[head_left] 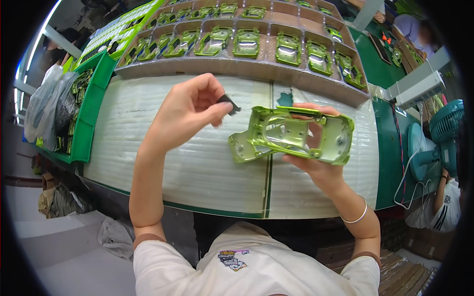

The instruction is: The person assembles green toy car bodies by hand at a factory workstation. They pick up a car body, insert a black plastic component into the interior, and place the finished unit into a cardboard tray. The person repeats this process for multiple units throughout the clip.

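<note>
Above the foam-covered bench (182,163), my left hand (190,106) pinches a small black plastic piece (228,104) between thumb and fingers. My right hand (321,167) grips a green plastic toy-car body shell (301,132), with fingers behind its far edge and the thumb side below. The shell is tilted so its pale inner side and openings show. A flatter green part (242,146) sticks out at its left end; whether it is joined to the shell I cannot tell. The black piece is apart from the shell, just to its left.
A divided cardboard box (237,66) of similar green shells spans the far side. A green crate (94,108) with small parts and a plastic bag (52,106) stands at left. At right are a teal fan (447,123) and cables. Another person (414,32) sits far right.
</note>
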